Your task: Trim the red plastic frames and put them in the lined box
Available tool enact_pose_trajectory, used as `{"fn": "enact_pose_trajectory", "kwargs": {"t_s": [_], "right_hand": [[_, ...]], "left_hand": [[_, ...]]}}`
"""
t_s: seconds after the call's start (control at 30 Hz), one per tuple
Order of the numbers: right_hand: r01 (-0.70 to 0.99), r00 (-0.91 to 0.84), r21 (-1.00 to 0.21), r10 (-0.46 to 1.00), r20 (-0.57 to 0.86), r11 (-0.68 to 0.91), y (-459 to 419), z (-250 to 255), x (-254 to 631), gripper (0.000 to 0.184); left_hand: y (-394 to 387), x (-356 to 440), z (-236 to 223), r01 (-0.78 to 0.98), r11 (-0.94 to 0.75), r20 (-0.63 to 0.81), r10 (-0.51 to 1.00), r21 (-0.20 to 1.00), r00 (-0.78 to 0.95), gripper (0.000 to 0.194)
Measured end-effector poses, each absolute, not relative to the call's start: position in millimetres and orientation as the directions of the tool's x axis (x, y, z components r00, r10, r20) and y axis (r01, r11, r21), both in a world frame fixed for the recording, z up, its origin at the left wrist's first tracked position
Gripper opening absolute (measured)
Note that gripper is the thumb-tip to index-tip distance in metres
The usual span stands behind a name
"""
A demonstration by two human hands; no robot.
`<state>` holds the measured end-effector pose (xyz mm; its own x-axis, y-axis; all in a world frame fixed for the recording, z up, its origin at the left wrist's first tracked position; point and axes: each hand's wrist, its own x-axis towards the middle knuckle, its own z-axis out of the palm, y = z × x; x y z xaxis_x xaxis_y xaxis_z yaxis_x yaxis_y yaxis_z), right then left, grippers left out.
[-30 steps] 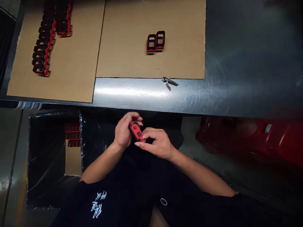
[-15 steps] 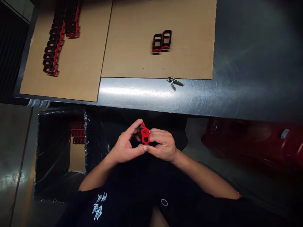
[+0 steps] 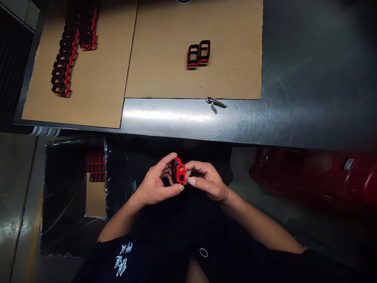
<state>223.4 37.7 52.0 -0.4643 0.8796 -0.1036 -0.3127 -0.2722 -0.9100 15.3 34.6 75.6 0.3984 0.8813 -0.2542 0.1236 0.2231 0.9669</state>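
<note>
Between my hands, just in front of the table edge, is a small red-and-black plastic frame [image 3: 180,171], its red face with a round hole and a dark square window turned up. My left hand [image 3: 157,181] grips it by its two ends, index finger on top and thumb at the lower end. On the right side, my right hand [image 3: 206,180] has its fingertips at the red edge, with fingers bent and the thumb close by. Whatever may lie between its thumb and fingers is hidden. Two similar frames [image 3: 193,56] stand side by side on the cardboard [image 3: 159,74].
Rows of like frames [image 3: 61,70] stand on the left cardboard [image 3: 97,90]. Small metal pieces [image 3: 217,103] lie on the metal table [image 3: 165,116] by the cardboard edge. A plastic-lined box [image 3: 63,196] at lower left holds more red parts [image 3: 96,168]. Something red [image 3: 306,169] is at right.
The frame has turned more upright and my left hand has spread to hold it end to end. My right thumb has drawn back from the frame's lower end.
</note>
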Motion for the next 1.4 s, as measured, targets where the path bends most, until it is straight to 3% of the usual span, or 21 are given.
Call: {"fn": "enact_pose_trajectory", "kwargs": {"t_s": [0.1,0.3,0.47,0.6,0.73,0.87,1.13,1.4], "right_hand": [[-0.369,-0.459,-0.857,0.873,-0.168,-0.359,38,52,223,0.031],[-0.325,-0.524,-0.822,0.813,-0.255,-0.468,42,62,219,0.038],[-0.274,-0.516,-0.811,0.791,-0.330,-0.517,43,69,217,0.037],[-0.308,-0.489,-0.725,0.756,-0.435,-0.616,44,68,213,0.043],[-0.349,-0.461,-0.648,0.726,-0.510,-0.677,46,66,208,0.052],[-0.368,-0.467,-0.604,0.703,-0.537,-0.707,47,64,205,0.053],[-0.398,-0.468,-0.524,0.658,-0.590,-0.753,48,61,202,0.052],[-0.410,-0.468,-0.538,0.676,-0.569,-0.736,47,63,204,0.051]], "left_hand": [[34,13,75,0.229,0.118,-0.207,0.885,0.966,0.417,0.076],[36,10,74,0.386,-0.325,0.087,0.850,0.864,0.520,0.082],[39,10,77,0.427,-0.477,0.195,0.810,0.769,0.554,0.085],[39,8,81,0.433,-0.373,0.075,0.821,0.820,0.566,0.083],[38,7,84,0.346,-0.010,-0.200,0.799,0.938,0.568,0.084],[37,5,83,0.235,0.201,-0.301,0.773,0.951,0.559,0.084],[32,0,78,0.193,0.269,-0.331,0.791,0.944,0.514,0.085],[33,0,75,0.277,0.165,-0.289,0.815,0.947,0.502,0.082]]}}
